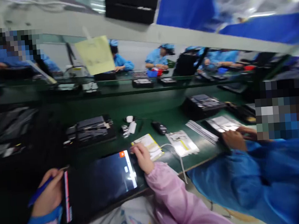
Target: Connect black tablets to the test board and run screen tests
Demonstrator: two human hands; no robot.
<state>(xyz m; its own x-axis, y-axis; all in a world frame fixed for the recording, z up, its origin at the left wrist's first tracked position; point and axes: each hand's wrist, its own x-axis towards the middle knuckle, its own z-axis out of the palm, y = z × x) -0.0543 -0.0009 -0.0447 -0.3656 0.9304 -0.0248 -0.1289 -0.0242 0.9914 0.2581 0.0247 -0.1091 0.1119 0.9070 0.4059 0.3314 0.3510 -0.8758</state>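
A black-framed tablet (100, 187) lies at bottom centre of the frame, its dark screen showing an orange tag and white marks near the right edge. A blue pen (39, 192) slants just beside its left edge, lower left. A pale yellow-and-white booklet (148, 146) lies just past its upper right corner.

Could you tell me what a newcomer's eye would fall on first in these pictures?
The dark tablet between the left hand, holding a blue pen, and the right hand fills the foreground. At right, a co-worker's blue sleeve crowds the corner, and blue-clad workers sit beyond the green bench.
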